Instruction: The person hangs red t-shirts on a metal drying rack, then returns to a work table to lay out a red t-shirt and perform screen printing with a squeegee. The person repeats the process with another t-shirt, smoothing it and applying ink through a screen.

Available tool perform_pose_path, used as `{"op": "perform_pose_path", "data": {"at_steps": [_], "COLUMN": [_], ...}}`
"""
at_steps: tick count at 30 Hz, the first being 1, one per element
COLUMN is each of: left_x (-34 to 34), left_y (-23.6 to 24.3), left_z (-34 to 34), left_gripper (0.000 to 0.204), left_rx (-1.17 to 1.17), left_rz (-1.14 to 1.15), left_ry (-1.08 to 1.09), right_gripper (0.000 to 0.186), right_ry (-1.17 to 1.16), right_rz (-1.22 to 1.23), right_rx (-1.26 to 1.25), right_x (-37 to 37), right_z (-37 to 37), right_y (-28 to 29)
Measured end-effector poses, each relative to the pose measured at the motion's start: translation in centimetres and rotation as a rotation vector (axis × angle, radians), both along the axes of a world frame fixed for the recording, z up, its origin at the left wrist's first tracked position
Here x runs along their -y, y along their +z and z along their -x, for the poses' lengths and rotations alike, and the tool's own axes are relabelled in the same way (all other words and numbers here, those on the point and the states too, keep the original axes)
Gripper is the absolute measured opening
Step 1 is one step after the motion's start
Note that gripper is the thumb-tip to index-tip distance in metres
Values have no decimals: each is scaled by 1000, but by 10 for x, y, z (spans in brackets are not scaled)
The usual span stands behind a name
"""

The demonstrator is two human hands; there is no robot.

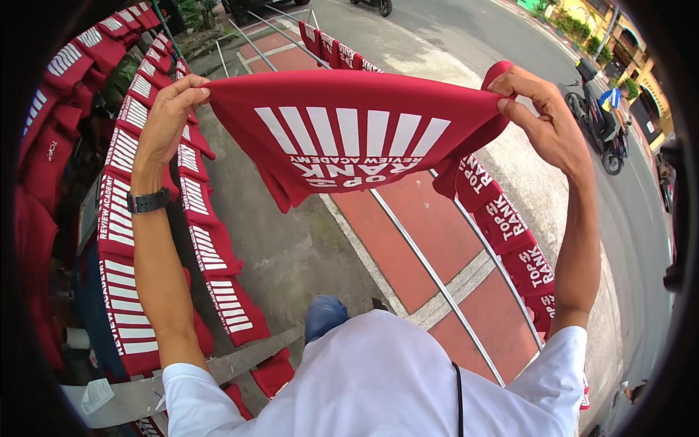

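A red T-shirt (364, 87) with white stripes and upside-down white lettering is stretched out in front of me between my two hands. My left hand (173, 113) pinches its upper left corner between thumb and fingers. At the upper right corner, my right hand (545, 124) grips the cloth, and a fold of it bulges up beside the fingers. The lower part of the shirt sags in loose folds, one at each side. A dark watch (148, 202) is on my left wrist.
Rows of similar red shirts (131, 291) hang at the left. More red shirts (513, 226) hang along the right, beside bare metal rails (437, 280) above red paving. A flat grey bar (240, 362) crosses low at the left. Beyond, a rider on a motorcycle (608, 135) is on the road.
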State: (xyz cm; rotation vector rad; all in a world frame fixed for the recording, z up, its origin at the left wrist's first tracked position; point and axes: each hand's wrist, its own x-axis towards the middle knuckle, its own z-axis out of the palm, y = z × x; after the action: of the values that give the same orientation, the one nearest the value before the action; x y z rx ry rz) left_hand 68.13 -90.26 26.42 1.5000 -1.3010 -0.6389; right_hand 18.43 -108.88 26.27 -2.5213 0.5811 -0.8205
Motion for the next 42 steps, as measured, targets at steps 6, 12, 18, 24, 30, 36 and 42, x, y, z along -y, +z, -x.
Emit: {"op": "perform_pose_path", "data": {"at_steps": [6, 12, 18, 24, 30, 36, 42], "left_x": [135, 261, 396, 529, 694, 835, 966], "left_y": [-11, -2, 23, -9, -2, 36, 20], "left_z": [-219, -467, -667, -866, -1041, -1218, -1427], "left_gripper": [10, 11, 20, 24, 28, 29, 23], "left_rx": [-14, -1, -87, -244, 8, 318, 331], "left_rz": [25, -14, 4, 133, 185, 168, 174], "left_ry": [48, 79, 76, 21, 195, 332, 353], "right_gripper": [17, 26, 22, 23, 25, 19, 20], "right_ry": [-11, -5, 37, 1, 28, -6, -22], "right_rz": [41, 145, 68, -5, 14, -31, 41], "right_rx": [-93, -20, 17, -57, 105, 53, 40], "right_x": [168, 309, 450, 596, 760, 896, 1010], "right_z": [-236, -484, -689, -883, -1085, -1280, -1477], "right_y": [-19, -25, -2, -42, -70, -44, -42]}}
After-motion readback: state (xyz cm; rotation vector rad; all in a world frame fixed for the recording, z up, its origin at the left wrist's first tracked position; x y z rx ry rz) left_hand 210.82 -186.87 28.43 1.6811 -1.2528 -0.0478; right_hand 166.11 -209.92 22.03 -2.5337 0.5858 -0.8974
